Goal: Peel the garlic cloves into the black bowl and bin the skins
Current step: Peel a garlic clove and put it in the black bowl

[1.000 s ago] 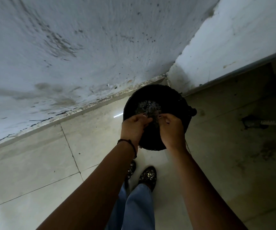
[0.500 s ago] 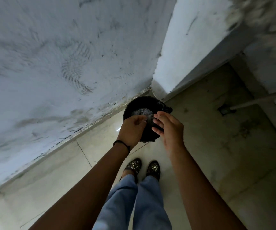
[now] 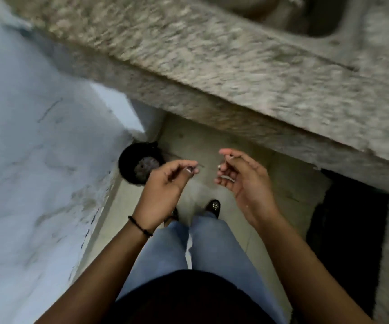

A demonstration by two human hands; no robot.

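Observation:
A black bin (image 3: 134,163) stands on the floor in the corner against the white wall, with pale garlic skins (image 3: 148,166) inside it. My left hand (image 3: 165,185) hovers just right of the bin, fingers loosely curled and holding nothing I can make out. My right hand (image 3: 242,178) is further right, apart from the bin, palm turned inward with fingers relaxed and empty. The black bowl and the garlic cloves are out of view.
A speckled granite counter (image 3: 235,73) runs across the top, with a steel sink (image 3: 317,17) set in it at the upper right. A dark opening (image 3: 347,230) lies under the counter at the right. A white wall (image 3: 25,160) fills the left. My feet stand on the tiled floor (image 3: 212,141).
Both hands have come away from over the bin and spread apart. The view has swung up and right, bringing the counter and sink into sight.

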